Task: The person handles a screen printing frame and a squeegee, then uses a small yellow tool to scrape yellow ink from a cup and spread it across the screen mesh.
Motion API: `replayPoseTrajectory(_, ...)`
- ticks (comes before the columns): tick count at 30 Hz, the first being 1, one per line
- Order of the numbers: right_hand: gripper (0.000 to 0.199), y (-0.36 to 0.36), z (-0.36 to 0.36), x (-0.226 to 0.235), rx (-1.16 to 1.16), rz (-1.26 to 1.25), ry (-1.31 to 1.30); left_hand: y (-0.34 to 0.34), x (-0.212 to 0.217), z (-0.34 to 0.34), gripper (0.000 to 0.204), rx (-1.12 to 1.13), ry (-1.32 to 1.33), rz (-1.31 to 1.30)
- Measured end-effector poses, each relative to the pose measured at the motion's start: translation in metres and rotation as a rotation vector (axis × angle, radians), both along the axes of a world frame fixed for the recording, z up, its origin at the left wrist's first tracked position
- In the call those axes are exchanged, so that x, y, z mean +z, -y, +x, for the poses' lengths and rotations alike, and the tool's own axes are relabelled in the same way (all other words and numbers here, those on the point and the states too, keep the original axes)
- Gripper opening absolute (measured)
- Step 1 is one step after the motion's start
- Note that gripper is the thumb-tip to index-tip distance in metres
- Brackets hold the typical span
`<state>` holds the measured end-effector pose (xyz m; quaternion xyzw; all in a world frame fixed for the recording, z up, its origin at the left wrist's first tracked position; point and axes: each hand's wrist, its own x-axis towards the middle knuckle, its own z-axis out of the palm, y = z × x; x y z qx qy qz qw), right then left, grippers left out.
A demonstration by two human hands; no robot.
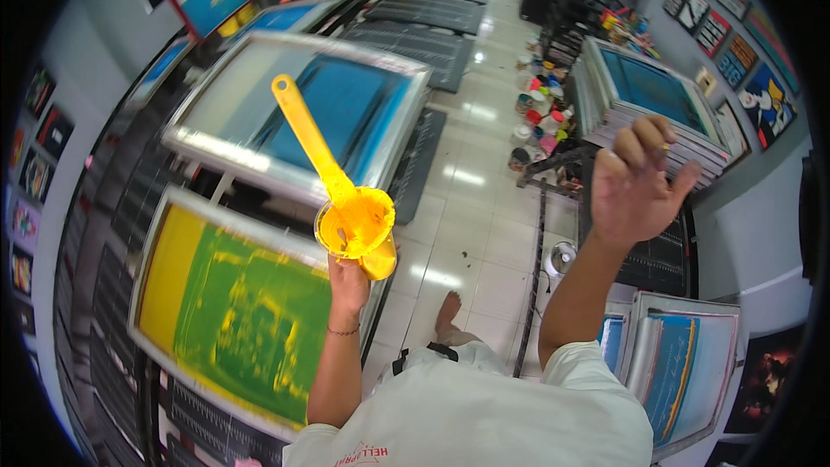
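Observation:
My left hand (347,284) is closed round a cup of yellow ink (373,223), held up in front of my body. Thick ink coats the cup's inside and its rim. Out of it sticks a yellow spatula (303,125), leaning away to the far left, its lower end sunk in the ink. Just left of the cup lies a framed printing screen (259,307) with green and yellow mesh, smeared with yellow ink. My right hand (638,182) is raised at the right, empty, its fingers apart and loosely bent.
Beyond the cup, a larger framed screen with blue mesh (346,112) lies over dark printing boards (432,13). Stacked screens (657,91) stand at the far right, near several ink pots (545,112). More screens (679,372) lean by my right elbow. Between them runs a tiled floor (462,199).

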<state>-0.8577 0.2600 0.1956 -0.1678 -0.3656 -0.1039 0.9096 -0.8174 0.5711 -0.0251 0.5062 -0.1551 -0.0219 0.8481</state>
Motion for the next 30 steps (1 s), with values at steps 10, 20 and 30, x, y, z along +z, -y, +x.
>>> replayPoseTrajectory(10, 0.075, 0.164, 0.092, 0.008, -0.209, 0.151, -0.03, 0.218, 0.02, 0.177, 0.072, -0.113, 0.066, 0.017)
replayPoseTrajectory(20, 0.031, 0.249, 0.157, 0.047, -0.38, -0.071, 0.695, 0.369, -0.012, 0.391, 0.064, -0.101, 0.057, 0.01)
replayPoseTrajectory(30, 0.036, 0.362, 0.392, 0.074, -0.694, -0.238, 0.842, 0.529, 0.007, 0.652, 0.077, -0.165, 0.072, 0.121)
